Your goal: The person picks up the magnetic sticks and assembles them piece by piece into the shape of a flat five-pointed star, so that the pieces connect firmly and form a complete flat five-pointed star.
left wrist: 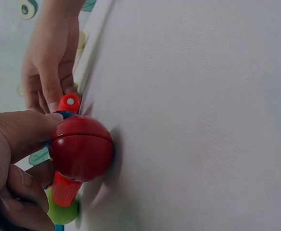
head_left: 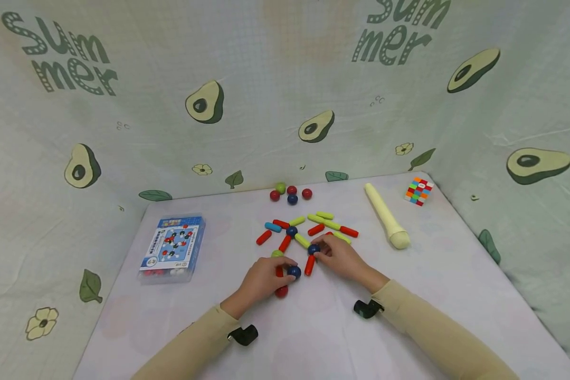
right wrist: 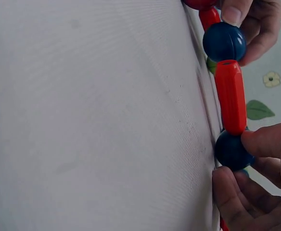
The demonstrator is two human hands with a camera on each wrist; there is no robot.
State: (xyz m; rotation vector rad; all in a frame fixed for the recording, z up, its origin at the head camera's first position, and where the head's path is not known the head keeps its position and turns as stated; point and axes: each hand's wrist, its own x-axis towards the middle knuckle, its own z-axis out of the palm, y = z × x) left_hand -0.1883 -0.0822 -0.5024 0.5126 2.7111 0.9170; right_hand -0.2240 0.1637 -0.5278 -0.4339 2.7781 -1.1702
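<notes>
Counter [head_left: 309,340], central portion: left hand [head_left: 264,277] pinches the nearer dark blue ball [head_left: 294,272]; right hand [head_left: 341,257] pinches the farther dark blue ball [head_left: 313,250], adjoining a red rod [head_left: 310,266].

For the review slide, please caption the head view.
Left fingers pinch one glossy dark-blue ball; right fingers pinch another, touching a short red rod.

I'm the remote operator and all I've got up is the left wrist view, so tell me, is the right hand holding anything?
Observer: Yes, the right hand pinches a dark blue ball.
Operator: Does that ball link to anything besides the red rod?
Observer: It appears so: in the head view a yellow-green rod runs from it toward another blue ball.
Operator: And what lies off to the left of the left hand?
Observer: A labelled plastic box.
</notes>
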